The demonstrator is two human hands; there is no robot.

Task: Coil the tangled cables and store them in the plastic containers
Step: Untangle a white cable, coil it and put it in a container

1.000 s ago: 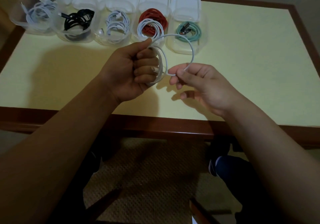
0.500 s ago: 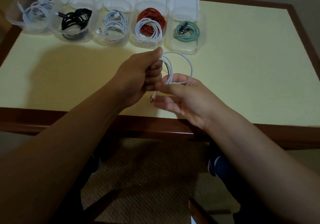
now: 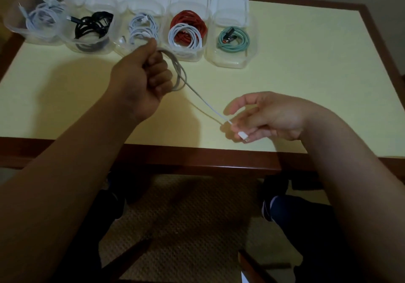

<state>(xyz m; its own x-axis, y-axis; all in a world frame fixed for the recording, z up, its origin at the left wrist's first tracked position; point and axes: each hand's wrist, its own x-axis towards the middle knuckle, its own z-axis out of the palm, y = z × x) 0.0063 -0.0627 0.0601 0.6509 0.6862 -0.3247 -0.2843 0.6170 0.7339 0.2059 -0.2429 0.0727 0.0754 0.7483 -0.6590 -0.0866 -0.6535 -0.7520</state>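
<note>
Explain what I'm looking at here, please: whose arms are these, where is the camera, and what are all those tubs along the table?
There is no machine: these are a person's two bare arms, filmed by a camera worn on the head that looks forward and down. The left hand grips a small coil of a white cable. The loose end runs to the right hand, whose fingers hold its white plug. On the pale yellow table stand five clear plastic containers in a row, with their lids behind them. They hold coiled cables, from the left: white, black, white, red together with white, and teal. The job is to coil cables and store them in these tubs.
</note>
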